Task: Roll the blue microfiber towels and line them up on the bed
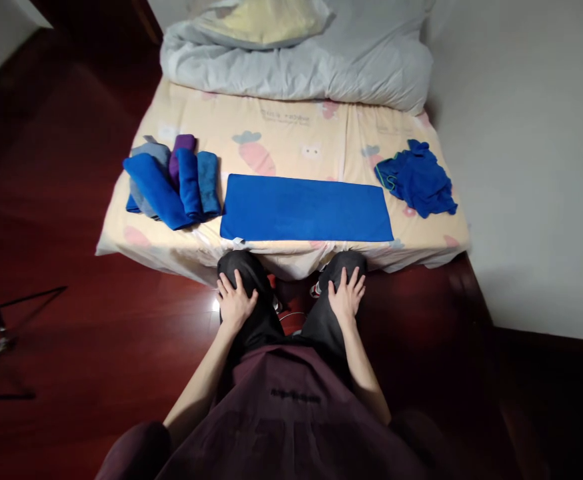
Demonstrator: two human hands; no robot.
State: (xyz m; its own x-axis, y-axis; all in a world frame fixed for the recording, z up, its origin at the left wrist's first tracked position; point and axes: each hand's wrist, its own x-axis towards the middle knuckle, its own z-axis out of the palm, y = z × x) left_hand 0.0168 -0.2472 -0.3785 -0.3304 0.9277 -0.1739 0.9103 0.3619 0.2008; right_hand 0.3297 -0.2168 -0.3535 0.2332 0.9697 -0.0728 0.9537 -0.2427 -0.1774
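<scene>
Over a dark red floor (121, 360), the left hand (238, 303) and right hand (346, 298) rest empty on the knees, fingers spread. Beyond them, a flat blue cloth (306, 210) lies on the bed (296, 143), between rolled cloths (164, 190) and a crumpled blue cloth (419, 180).

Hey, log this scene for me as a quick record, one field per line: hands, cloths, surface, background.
Left hand: open, resting on the left knee, holding nothing; left hand at
Right hand: open, resting on the right knee, holding nothing; right hand at
Centre: flat blue cloth, laid lengthwise across the bed
Left side: rolled cloths in blue, grey, purple and teal
Right side: crumpled blue cloth with green edging
Surface: bed with a carrot-print sheet
Behind: bunched pale quilt
</scene>
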